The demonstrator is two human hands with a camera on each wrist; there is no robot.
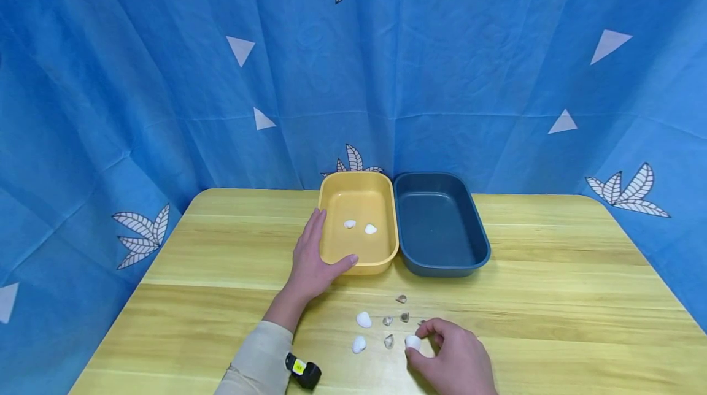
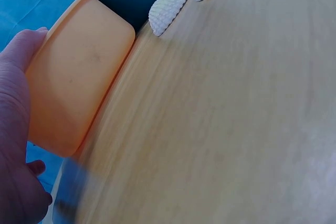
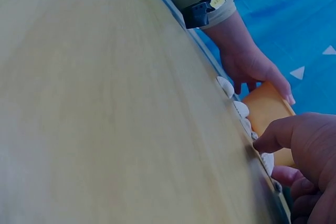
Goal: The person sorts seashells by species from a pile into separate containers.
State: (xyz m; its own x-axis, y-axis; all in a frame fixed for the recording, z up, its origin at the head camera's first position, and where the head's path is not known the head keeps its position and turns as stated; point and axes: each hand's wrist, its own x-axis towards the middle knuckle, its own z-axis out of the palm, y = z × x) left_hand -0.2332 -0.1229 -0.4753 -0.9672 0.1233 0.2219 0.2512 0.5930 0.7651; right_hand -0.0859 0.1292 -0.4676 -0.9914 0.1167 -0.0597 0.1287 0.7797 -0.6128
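Note:
My right hand [image 1: 457,355] is low on the table, with thumb and index finger pinching a white ribbed seashell [image 1: 412,342]. In the right wrist view that shell [image 3: 268,163] shows between the fingertips at the table surface. My left hand [image 1: 313,260] rests on the near-left corner of a yellow bin [image 1: 359,269], its fingers extended along the left side and its thumb over the near rim. Inside the bin lie two white shells [image 1: 370,229]. Two more white shells [image 1: 363,319] lie on the wood left of my right hand, beside several small brownish shells [image 1: 388,341].
A dark blue bin [image 1: 444,271] stands against the right side of the yellow one, with nothing visible inside. Both are near the back edge of the wooden table [image 1: 552,284]. A blue patterned curtain [image 1: 469,64] hangs behind. A black camera [image 1: 305,374] is strapped to my left wrist.

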